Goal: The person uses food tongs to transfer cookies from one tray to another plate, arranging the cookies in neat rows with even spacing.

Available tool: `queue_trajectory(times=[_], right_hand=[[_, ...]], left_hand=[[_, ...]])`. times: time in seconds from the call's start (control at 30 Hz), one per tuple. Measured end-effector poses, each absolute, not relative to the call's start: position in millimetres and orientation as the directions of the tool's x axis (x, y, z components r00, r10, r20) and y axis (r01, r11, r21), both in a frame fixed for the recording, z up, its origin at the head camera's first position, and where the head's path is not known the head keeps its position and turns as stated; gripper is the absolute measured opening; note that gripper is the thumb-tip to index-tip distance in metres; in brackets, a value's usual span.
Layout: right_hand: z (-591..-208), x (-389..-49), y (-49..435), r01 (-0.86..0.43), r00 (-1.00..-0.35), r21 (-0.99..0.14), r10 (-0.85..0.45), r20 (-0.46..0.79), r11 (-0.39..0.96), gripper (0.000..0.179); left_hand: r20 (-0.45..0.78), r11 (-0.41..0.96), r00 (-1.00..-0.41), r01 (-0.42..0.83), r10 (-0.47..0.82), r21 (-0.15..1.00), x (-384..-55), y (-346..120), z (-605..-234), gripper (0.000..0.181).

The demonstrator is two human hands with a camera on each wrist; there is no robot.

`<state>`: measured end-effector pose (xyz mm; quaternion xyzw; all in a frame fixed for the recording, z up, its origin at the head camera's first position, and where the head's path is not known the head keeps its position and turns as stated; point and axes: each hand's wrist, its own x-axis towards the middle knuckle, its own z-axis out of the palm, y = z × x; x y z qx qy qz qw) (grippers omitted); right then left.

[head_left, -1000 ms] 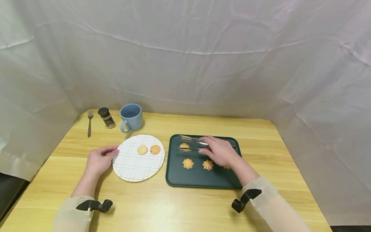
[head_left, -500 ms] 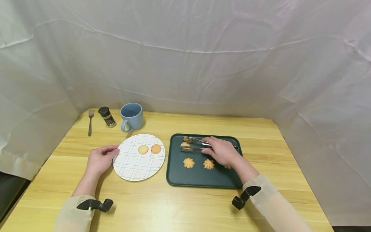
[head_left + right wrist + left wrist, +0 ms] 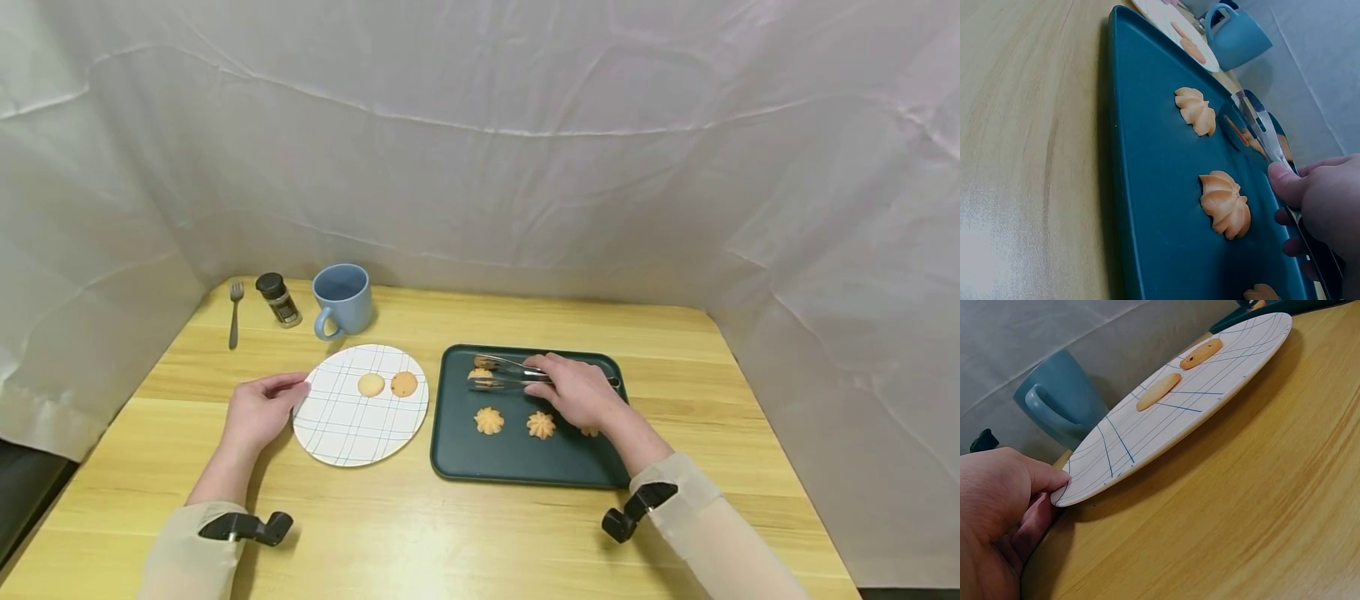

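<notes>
Metal tongs (image 3: 1266, 132) are sitting pinched in my right hand (image 3: 576, 393), cookies (image 3: 541, 425) lying near its fingers (image 3: 1294, 247); my left hand (image 3: 257, 413) is pinching the plate (image 3: 352, 435) rim.

The right fingers (image 3: 1294, 247) hold metal tongs (image 3: 1266, 132) over a teal tray (image 3: 1159, 187) bearing fluted cookies (image 3: 1225, 205).

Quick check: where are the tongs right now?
In the head view, the tongs are just right of centre, held in the right hand over the green tray, their tips by the cookies near its far left corner.
</notes>
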<state>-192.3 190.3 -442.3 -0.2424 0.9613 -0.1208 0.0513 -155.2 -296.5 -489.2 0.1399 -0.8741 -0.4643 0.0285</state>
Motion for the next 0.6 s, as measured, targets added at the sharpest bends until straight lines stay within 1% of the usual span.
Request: queue_trajectory(times=[0.23,0.6], right_hand=[[-440.1,-193.5,190.4,-0.458,-0.877,-0.268,-0.480,-0.018,0.847,0.051],[-424.0,-195.1,182.2,-0.498,-0.861,-0.287,-0.505,0.053,0.819,0.051]], left_hand=[[-0.080,0.523,-0.961,-0.213,-0.264,0.826,-155.1,-297.0,-488.1,0.041],[-0.052,0.530,-0.964,-0.189,-0.262,0.827,-154.1,-297.9,-489.8,0.037]])
